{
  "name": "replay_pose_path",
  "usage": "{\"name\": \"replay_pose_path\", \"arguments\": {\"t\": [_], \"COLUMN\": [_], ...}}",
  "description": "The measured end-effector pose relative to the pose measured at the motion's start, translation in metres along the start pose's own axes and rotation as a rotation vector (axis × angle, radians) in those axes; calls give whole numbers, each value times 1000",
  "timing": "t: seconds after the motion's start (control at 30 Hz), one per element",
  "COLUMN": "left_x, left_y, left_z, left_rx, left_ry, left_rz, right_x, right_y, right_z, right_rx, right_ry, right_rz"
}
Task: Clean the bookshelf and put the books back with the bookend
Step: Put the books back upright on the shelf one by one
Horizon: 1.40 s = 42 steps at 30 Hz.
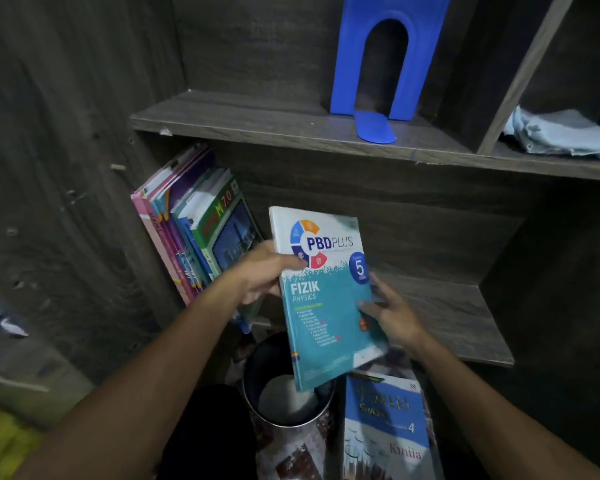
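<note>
Dark wooden bookshelf [257, 116]: a row of books [194, 237] leans on the lower bay's left wall, nothing propping it. A physics book [326, 306] is held upright beside it, apparently for slotting in, the left hand [264, 275] gripping one edge and the right hand [395, 317] pinching the other. The blue bookend [347, 46] stands on the shelf above, a cloth [561, 133] nearby.

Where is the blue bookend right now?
Head view, top centre-right: the blue bookend stands upright on the upper shelf, just left of the vertical divider, with a pale blue cloth in the compartment beyond it.
</note>
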State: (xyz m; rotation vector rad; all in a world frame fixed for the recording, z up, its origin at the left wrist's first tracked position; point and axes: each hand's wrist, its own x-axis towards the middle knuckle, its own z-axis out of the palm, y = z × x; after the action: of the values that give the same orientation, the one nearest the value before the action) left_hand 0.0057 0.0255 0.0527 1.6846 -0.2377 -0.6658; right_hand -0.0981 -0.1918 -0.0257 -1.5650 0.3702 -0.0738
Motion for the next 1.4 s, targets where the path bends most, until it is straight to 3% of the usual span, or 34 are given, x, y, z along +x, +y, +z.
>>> {"name": "replay_pose_path", "arguments": {"t": [0.1, 0.23, 0.37, 0.5, 0.67, 0.83, 1.03, 1.13, 1.4], "left_x": [-3, -5, -16, -21, -38, -43, -38, -38, -57], "left_y": [2, -8, -23, -41, -35, -28, -22, -20, -25], "left_z": [1, 2, -3, -18, -35, -69, -97, -102, -80], "left_rx": [104, 331, 299, 224, 272, 259, 484, 545, 788], "left_ry": [192, 538, 698, 776, 840, 945, 642, 617, 874], "left_rz": [138, 284, 364, 275, 359, 369, 158, 141, 347], "right_x": [1, 0, 12, 23, 42, 32, 35, 38, 42], "right_y": [-15, -15, -3, 16, 49, 29, 34, 30, 35], "right_z": [38, 98, 147, 176, 197, 206, 210, 215, 215], "right_rx": [-168, -321, -521, -618, -443, -437, -470, -507, -533], "right_ry": [-162, -318, -255, -178, -156, -151, -151, -131, -108], "right_rz": [-85, -70, -154, -173, -120, -83, -85, -87, -101]}}
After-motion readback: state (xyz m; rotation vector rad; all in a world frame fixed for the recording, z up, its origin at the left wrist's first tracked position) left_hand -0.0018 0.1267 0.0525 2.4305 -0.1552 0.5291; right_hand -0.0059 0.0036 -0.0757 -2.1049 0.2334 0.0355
